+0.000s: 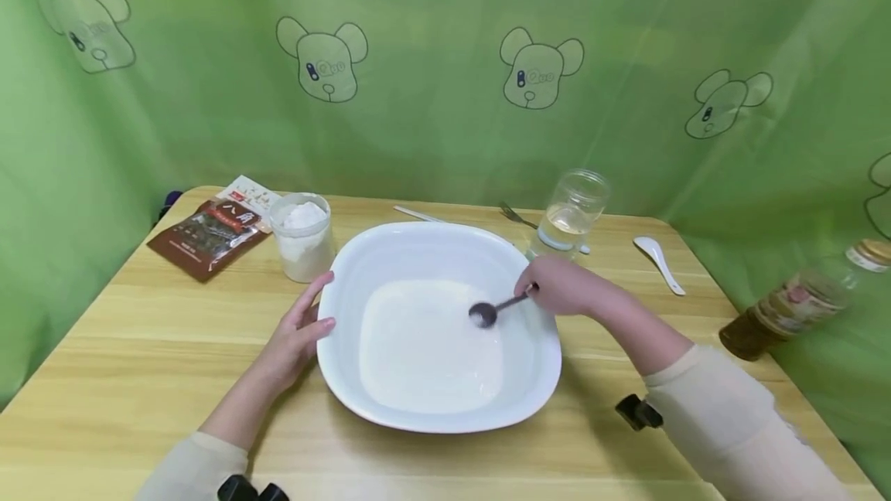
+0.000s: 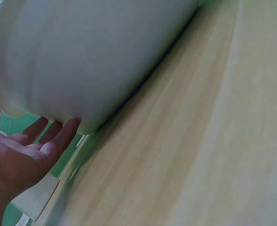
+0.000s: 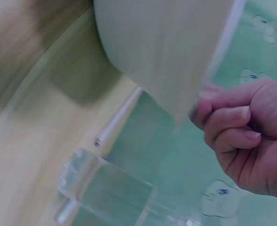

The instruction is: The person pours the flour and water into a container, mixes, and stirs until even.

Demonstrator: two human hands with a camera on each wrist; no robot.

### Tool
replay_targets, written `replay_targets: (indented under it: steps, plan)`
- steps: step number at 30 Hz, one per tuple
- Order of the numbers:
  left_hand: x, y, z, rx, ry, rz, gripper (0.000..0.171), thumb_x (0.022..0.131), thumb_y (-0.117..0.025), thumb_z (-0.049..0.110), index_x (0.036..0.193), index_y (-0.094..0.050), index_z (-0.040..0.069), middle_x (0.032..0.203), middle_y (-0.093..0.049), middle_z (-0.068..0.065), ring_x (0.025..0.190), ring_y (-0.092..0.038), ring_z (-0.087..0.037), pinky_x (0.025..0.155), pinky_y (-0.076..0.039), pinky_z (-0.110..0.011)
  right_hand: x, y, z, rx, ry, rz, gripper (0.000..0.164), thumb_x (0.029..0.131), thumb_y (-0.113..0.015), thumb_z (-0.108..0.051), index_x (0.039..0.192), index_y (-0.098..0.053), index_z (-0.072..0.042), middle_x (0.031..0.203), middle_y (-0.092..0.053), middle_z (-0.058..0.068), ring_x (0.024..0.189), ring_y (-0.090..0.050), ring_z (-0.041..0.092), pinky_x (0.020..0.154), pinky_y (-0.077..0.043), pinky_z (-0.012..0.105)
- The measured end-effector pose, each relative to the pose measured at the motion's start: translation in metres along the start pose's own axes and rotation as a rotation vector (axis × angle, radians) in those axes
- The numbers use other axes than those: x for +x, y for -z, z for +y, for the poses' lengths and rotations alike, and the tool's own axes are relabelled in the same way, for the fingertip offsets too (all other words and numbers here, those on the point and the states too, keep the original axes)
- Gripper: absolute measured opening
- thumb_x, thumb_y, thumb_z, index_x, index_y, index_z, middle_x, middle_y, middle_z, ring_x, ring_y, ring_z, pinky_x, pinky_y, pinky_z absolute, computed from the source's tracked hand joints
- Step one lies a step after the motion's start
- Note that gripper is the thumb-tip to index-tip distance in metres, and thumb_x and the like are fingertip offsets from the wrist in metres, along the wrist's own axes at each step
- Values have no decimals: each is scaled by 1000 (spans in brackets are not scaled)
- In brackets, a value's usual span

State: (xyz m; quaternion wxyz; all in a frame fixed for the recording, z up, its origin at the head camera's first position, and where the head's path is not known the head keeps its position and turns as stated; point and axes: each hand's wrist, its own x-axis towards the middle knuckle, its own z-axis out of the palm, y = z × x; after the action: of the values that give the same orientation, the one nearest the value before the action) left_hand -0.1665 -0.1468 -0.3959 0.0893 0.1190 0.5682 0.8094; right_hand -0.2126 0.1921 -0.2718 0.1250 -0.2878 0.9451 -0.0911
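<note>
Place: a makeshift home cooking corner, staged for recording.
Backdrop: green cloth (image 1: 445, 99) printed with cartoon bear heads hangs on the far side and both flanks.
Surface: a light wooden table (image 1: 139, 346) with rounded corners.
Kitchen signs: a white basin (image 1: 390, 253) of milky liquid, a jar of white powder (image 1: 302, 236), a spice packet (image 1: 209, 234), a glass jar (image 1: 572, 211), a sauce bottle (image 1: 793, 304), a white spoon (image 1: 660, 261).
</note>
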Motion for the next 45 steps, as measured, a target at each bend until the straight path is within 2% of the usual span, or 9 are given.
replay_targets:
  steps: [5, 8, 11, 15, 21, 27, 34, 40, 45]
  plan:
    - [-1, -1, -1, 0, 10, -3, 69, 78, -48, 2, 138, -16, 11, 128, -26, -28, 100, -48, -26, 80, -45, -38, 38, -21, -6, 66, -32, 118, 25, 73, -50, 7, 87, -68, -3, 83, -64, 8, 63, -53, 14, 56, -45, 24]
    - [-1, -1, -1, -2, 9, -2, 69, 78, -48, 2, 138, -16, 11, 128, -25, -28, 100, -48, -25, 79, -46, -38, 56, -34, -21, 212, -10, 101, 24, 77, -51, 5, 93, -67, -2, 77, -64, 9, 55, -51, 12, 50, -43, 22]
    - [-1, -1, -1, -9, 1, -5, 68, 78, -48, 2, 138, -16, 11, 129, -24, -28, 100, -49, -23, 78, -47, -36, 62, -44, -39, 379, -2, -3, 24, 81, -50, 2, 98, -65, -4, 67, -62, 13, 42, -43, 10, 39, -36, 19]
    - [0, 0, -1, -15, -8, -14, 67, 79, -47, 1, 138, -16, 11, 129, -23, -28, 100, -49, -21, 79, -47, -34, 51, -48, -49, 518, 21, -199, 24, 81, -49, 2, 96, -66, -6, 62, -59, 16, 37, -35, 8, 34, -28, 16]
    - [-1, 1, -1, -16, -4, -2, 67, 79, -48, 2, 138, -18, 12, 129, -24, -27, 99, -49, -21, 79, -47, -34, 14, -30, -30, 474, 39, -377, 23, 77, -51, 3, 89, -68, -8, 56, -57, 9, 37, -36, 6, 34, -29, 14]
    - [-1, 1, -1, -21, -6, -8, 67, 78, -48, 1, 138, -18, 12, 129, -24, -28, 99, -49, -21, 79, -46, -34, -4, -3, -1, 289, -23, -265, 25, 74, -49, 7, 84, -68, -6, 52, -54, 3, 40, -42, 7, 35, -36, 17]
    - [1, -1, -2, -14, -19, -17, 68, 78, -47, 0, 138, -17, 10, 127, -25, -29, 100, -48, -24, 80, -46, -35, 31, -5, 6, 146, -139, -28, 22, 77, -51, 4, 92, -66, -2, 56, -56, 3, 42, -45, 10, 37, -40, 20]
    - [0, -2, -1, -9, -16, -9, 68, 78, -47, 0, 138, -17, 9, 127, -24, -30, 100, -48, -25, 79, -46, -36, 63, -36, -20, 399, -103, 16, 21, 80, -53, 0, 96, -65, -2, 60, -59, 11, 38, -42, 9, 35, -36, 18]
    - [-1, -2, 0, -13, -12, -5, 67, 79, -46, 0, 138, -17, 10, 128, -23, -29, 99, -49, -22, 78, -47, -35, 60, -49, -44, 590, -49, -155, 22, 79, -51, 2, 94, -67, -5, 59, -58, 15, 36, -34, 7, 33, -27, 16]
